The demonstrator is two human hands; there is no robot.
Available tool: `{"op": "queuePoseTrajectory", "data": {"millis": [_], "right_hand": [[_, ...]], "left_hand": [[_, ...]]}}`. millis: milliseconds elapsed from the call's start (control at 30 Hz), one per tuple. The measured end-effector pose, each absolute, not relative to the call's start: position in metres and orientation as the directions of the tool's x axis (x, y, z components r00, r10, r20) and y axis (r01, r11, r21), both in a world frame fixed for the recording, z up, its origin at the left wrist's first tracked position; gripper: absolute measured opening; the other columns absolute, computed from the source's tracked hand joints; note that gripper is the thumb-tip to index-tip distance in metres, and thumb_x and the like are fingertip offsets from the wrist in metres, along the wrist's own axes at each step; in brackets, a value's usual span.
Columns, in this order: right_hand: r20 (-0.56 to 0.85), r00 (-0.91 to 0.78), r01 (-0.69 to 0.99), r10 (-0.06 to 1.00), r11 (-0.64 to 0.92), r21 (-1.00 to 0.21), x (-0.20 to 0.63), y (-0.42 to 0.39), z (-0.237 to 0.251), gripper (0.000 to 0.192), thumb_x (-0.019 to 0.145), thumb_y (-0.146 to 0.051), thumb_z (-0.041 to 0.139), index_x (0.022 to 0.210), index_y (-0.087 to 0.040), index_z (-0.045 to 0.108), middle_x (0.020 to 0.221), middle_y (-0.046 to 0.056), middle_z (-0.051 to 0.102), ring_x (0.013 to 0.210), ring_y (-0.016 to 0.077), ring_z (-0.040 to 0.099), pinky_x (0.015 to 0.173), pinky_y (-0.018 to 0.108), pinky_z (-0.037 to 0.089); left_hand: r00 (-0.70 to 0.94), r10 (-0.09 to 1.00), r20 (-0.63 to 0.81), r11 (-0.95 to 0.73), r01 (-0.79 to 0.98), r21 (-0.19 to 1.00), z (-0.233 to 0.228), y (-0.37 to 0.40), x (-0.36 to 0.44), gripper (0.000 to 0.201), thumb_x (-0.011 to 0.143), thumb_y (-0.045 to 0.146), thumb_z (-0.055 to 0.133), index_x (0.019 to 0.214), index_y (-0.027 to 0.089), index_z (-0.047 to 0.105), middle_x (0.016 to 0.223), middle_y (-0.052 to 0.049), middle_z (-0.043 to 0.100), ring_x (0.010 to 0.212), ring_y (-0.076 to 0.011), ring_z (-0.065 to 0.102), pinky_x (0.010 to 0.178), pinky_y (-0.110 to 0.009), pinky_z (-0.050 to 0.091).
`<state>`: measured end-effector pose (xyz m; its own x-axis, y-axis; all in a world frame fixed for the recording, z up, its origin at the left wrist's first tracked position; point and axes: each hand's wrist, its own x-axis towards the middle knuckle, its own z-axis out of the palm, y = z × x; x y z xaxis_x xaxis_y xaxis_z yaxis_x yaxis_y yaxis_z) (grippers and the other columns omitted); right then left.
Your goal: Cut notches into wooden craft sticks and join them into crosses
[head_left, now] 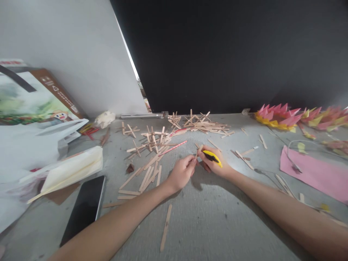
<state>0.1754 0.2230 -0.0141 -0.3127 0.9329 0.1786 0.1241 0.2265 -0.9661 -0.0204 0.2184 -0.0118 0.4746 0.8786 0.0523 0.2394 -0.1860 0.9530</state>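
My left hand [181, 171] pinches the lower end of a short wooden craft stick [199, 149] above the grey table. Just to its right, my right hand [223, 167] is closed around a yellow and black utility knife [214, 158]. Its blade end is hidden by my fingers and lies close to the stick. Several loose craft sticks [146, 178] are spread left of my hands, and a heap of them [208, 126] lies beyond. Some are joined into small crossed shapes [153, 139]. One single stick [166, 227] rests nearer to me.
A black phone [84, 206] lies by my left forearm, near white plastic bags [29, 152] and a printed box [40, 94]. Pink and yellow folded-paper pieces [278, 117], a pink sheet [312, 174] and a thin cable [292, 159] are at right. A black panel [231, 54] stands behind.
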Motion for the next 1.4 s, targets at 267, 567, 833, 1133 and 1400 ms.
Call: {"op": "queuePoseTrajectory", "data": {"millis": [267,567,833,1133,1400], "right_hand": [[0.186,-0.312,0.097,0.932,0.226,-0.969,0.1746,0.2222,-0.0126,0.039,0.102,-0.061,0.06,0.09,-0.024,0.054,0.057,-0.007,0.051,0.04,0.0108,0.046,0.045,0.024,0.036],[0.169,-0.253,0.178,0.953,0.217,-0.96,0.174,0.223,-0.0131,0.044,0.1,-0.068,0.057,0.092,-0.025,0.053,0.05,-0.008,0.048,0.038,0.0131,0.047,0.046,0.026,0.037],[0.196,-0.235,0.19,0.952,0.243,-0.951,0.1708,0.2224,-0.0074,0.044,0.101,-0.067,0.056,0.093,-0.024,0.053,0.05,-0.008,0.049,0.036,0.0118,0.047,0.043,0.024,0.037],[0.201,-0.238,0.188,0.95,0.248,-0.95,0.1729,0.2227,-0.0123,0.042,0.101,-0.065,0.058,0.094,-0.024,0.053,0.048,-0.009,0.049,0.036,0.0117,0.047,0.043,0.023,0.038],[0.188,-0.187,0.189,0.964,0.223,-0.956,0.172,0.2224,-0.0105,0.047,0.097,-0.07,0.061,0.091,-0.024,0.051,0.047,-0.01,0.046,0.035,0.0113,0.045,0.042,0.023,0.037]], "left_hand": [[0.468,0.883,0.04,-0.166,0.233,0.958,-0.0136,0.2198,-0.0214,0.043,0.106,0.055,0.045,0.081,0.021,0.052,0.054,0.006,0.049,0.05,-0.0122,0.044,0.056,-0.026,0.034],[0.466,0.881,0.082,-0.213,0.236,0.948,-0.015,0.2205,-0.0192,0.031,0.102,0.05,0.054,0.099,0.019,0.06,0.065,0.004,0.055,0.058,-0.013,0.049,0.057,-0.025,0.035],[0.447,0.891,0.082,-0.244,0.32,0.916,-0.0185,0.2221,-0.0203,0.04,0.109,0.05,0.041,0.085,0.021,0.053,0.062,0.004,0.053,0.059,-0.0142,0.052,0.063,-0.027,0.037],[0.499,0.862,0.087,-0.345,0.452,0.822,-0.0195,0.2205,-0.0196,0.033,0.109,0.041,0.038,0.082,0.023,0.047,0.068,0.003,0.055,0.065,-0.0164,0.053,0.066,-0.03,0.034],[0.453,0.886,0.099,-0.338,0.485,0.806,-0.014,0.2138,-0.0196,0.019,0.108,0.038,0.039,0.111,0.023,0.051,0.078,0.001,0.063,0.067,-0.0185,0.059,0.065,-0.03,0.036]]}}
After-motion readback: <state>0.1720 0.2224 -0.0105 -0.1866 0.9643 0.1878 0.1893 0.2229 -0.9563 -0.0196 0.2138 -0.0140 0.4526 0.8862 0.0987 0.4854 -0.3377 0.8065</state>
